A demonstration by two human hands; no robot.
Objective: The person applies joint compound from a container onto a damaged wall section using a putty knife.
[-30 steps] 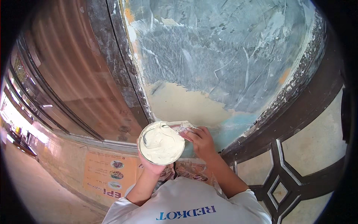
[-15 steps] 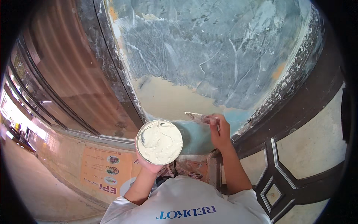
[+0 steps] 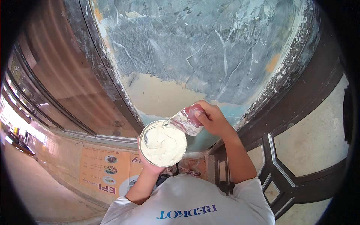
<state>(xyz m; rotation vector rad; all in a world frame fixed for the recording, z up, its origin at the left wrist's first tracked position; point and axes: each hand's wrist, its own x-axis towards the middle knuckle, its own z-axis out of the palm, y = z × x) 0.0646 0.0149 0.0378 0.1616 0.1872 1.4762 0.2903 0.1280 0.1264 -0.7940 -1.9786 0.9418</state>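
Observation:
My left hand (image 3: 153, 167) is closed around a round tub (image 3: 164, 165) from beneath and the side; most of its fingers are hidden. Smooth, swirled off-white putty (image 3: 163, 147) fills the tub nearly to the rim. In my right hand (image 3: 214, 119) is a flat reddish putty scraper (image 3: 189, 117), gripped between thumb and fingers. Putty smears its face, and its left corner meets the putty at the tub's upper right edge. Beyond the tub, a grey-blue wall panel (image 3: 168, 56) carries a beige coated patch (image 3: 157, 95) along its lower left.
Dark, paint-spattered frame strips border the panel, one on the left (image 3: 103, 63) and one on the right (image 3: 285, 67). A brown glass pane (image 3: 60, 71) stands at left. Dark-and-cream panelling (image 3: 307, 142) is at right. An orange printed sheet (image 3: 95, 163) lies lower left.
My right hand has brought the scraper left and turned it, so its corner now reaches the tub's putty. The tub has shifted slightly right, and the view has moved a little.

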